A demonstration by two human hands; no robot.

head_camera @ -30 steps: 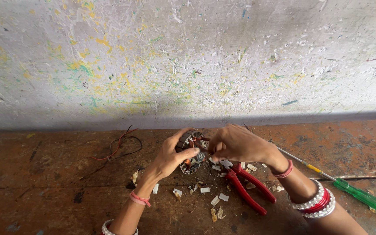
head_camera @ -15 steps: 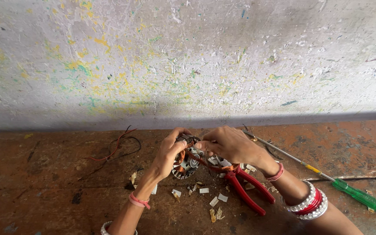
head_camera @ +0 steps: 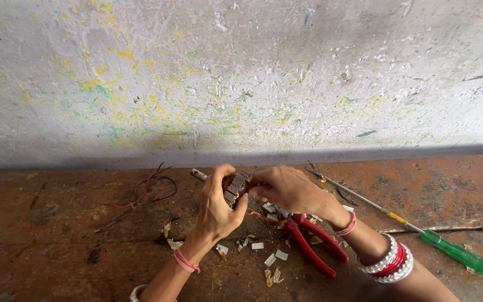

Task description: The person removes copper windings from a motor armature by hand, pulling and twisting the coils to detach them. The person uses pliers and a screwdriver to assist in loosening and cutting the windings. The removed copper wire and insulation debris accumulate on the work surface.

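The left hand (head_camera: 217, 204) wraps its grip around a small wound motor core (head_camera: 235, 187), thumb beneath, fingers over the top; the right hand (head_camera: 286, 190) pinches at the core's right edge, closed on its copper wire (head_camera: 264, 217). The core sits lifted above the tabletop (head_camera: 57, 246), between both grips. A hard tug could snap the thin wire or twist the core loose onto the red-handled pliers (head_camera: 314, 246) and paper scraps (head_camera: 258, 246) below.

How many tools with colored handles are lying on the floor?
2. The red-handled pliers lie under the right hand, beside the paper scraps. The green-handled screwdriver lies farther right, its shaft pointing toward the wall. Others may be hidden behind the hands.
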